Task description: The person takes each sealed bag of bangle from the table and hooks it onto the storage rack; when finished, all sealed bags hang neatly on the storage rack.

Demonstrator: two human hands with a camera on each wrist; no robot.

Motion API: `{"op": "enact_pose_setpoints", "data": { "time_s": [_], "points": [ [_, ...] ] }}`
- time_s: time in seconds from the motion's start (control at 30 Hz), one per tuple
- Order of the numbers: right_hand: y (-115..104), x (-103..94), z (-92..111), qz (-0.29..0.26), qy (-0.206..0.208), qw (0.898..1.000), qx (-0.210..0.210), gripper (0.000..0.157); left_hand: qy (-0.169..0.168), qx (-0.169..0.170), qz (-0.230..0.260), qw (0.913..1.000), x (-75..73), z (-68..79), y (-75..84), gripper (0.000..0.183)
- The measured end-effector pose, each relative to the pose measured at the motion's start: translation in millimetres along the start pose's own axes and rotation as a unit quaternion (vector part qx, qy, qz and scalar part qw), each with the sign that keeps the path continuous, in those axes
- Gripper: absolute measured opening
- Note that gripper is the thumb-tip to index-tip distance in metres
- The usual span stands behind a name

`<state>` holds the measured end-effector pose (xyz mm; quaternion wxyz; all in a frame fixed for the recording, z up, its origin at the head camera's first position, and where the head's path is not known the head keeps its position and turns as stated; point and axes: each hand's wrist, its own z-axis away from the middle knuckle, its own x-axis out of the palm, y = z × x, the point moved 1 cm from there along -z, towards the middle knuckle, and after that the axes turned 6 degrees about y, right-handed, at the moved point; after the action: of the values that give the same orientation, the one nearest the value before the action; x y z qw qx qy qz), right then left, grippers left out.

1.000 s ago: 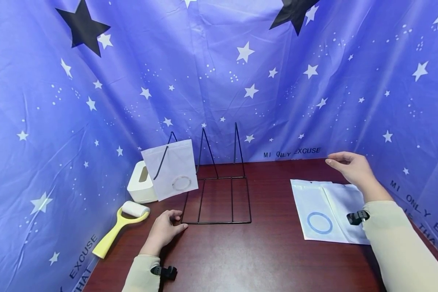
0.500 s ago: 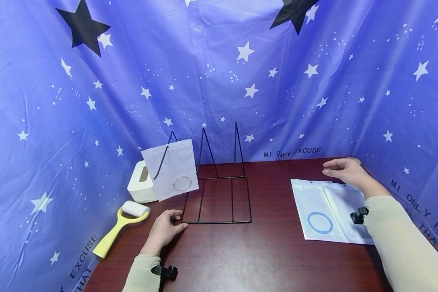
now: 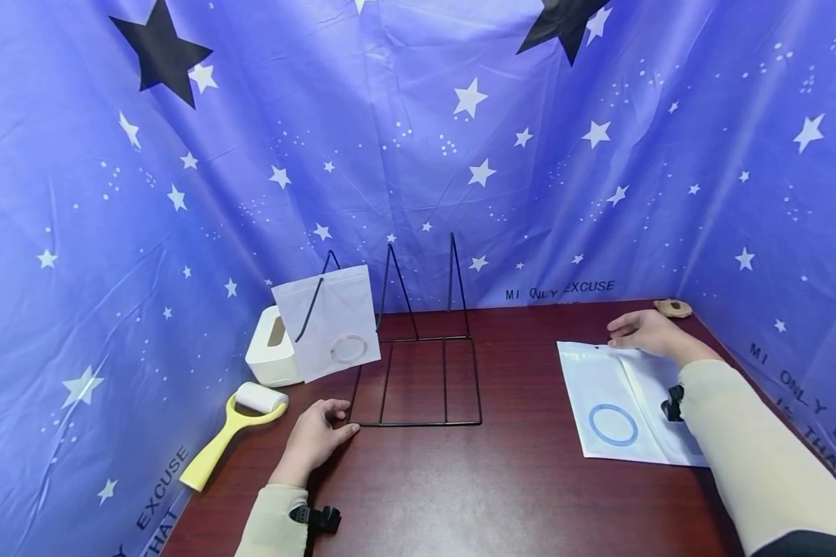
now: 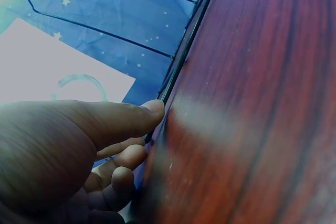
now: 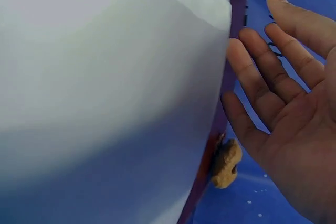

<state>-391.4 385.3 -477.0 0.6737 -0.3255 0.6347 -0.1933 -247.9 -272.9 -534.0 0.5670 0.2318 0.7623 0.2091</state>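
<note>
A black wire rack [image 3: 418, 425] with upright triangular loops stands mid-table. My left hand [image 3: 312, 437] grips its front left corner, thumb on the wire in the left wrist view, fingers curled beneath. From the rack's left loop hangs a white zip pouch [image 3: 320, 317] holding a pale ring [image 3: 348, 350]. On the right, white pouches [image 3: 595, 367] lie overlapped; a blue ring [image 3: 613, 425] shows in the left one. My right hand [image 3: 655, 334] hovers at their far edge, partly covering it. In the right wrist view its fingers [image 5: 251, 74] are extended beside a pouch [image 5: 131, 66], holding nothing.
Behind the hanging pouch stands a white tissue box [image 3: 270, 360]. A lint roller [image 3: 216, 456] with a yellow handle lies at the left table edge. One small brown object [image 3: 672, 308] sits in the back right corner. A starry blue curtain [image 3: 418, 155] encloses the table.
My right hand has come down and nearer, from beyond the pouches to their far edge, uncovering the brown object behind it. My left hand and the rack have stayed put.
</note>
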Motion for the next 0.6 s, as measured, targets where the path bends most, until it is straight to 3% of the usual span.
{"op": "enact_pose_setpoints", "data": {
  "time_s": [0.23, 0.6],
  "points": [
    [9, 8.1, -9, 0.005, 0.002, 1.0, 0.007, 0.055, -0.001, 0.0, 0.001, 1.0, -0.7, 0.0, 2.3, 0.04],
    [-3, 18.7, -17, 0.062, 0.008, 0.997, 0.037, 0.053, -0.008, -0.011, -0.003, 0.9999, -0.7, 1.0, 3.0, 0.042]
  ]
}}
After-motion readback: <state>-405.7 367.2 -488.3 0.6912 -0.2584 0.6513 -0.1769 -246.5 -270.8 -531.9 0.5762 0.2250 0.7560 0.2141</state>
